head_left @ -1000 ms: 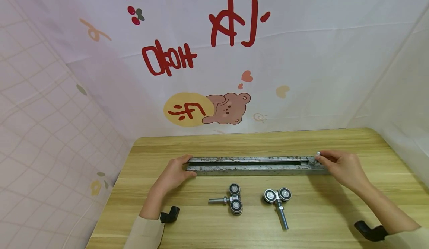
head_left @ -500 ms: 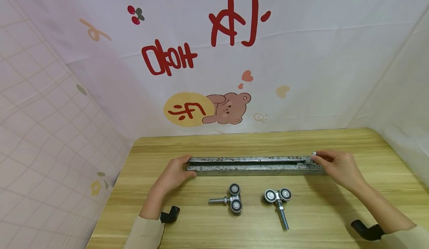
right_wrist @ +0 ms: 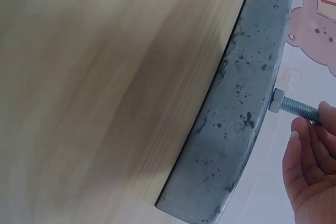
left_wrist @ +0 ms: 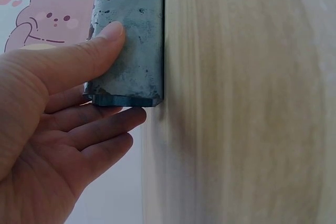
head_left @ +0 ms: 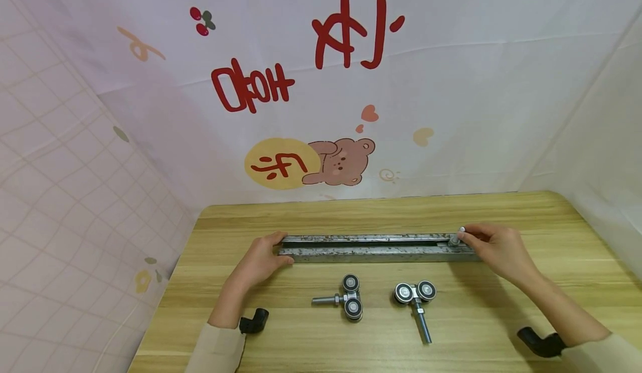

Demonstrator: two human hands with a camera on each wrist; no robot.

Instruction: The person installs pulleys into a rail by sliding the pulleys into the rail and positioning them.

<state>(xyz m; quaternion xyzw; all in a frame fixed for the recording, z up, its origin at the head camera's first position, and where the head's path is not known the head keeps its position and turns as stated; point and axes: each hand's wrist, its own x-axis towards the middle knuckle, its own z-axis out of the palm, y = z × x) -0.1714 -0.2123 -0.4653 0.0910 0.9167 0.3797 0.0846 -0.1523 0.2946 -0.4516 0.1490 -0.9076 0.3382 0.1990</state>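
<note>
A speckled grey metal rail [head_left: 361,257] with a slot along its top lies across the table. My left hand [head_left: 261,258] grips its left end. In the left wrist view the thumb [left_wrist: 86,59] presses the rail's side, and the fingers lie at its end. Near the rail's right end, a threaded bolt [right_wrist: 299,109] with a nut stands up from the slot. My right hand [head_left: 499,250] pinches that bolt's top between thumb and fingers. Whatever the bolt joins inside the rail is hidden. Two roller trolleys with threaded bolts, one left [head_left: 353,299] and one right [head_left: 415,293], lie in front.
The wooden table [head_left: 376,350] meets a printed cloth backdrop [head_left: 476,111] behind and at both sides. A black bent piece [head_left: 254,321] is by the left wrist, and a similar black piece [head_left: 540,343] is by the right wrist.
My right hand has moved left along the rail, carrying the upright bolt along the slot. The left hand, the rail and the two loose trolleys stay in place.
</note>
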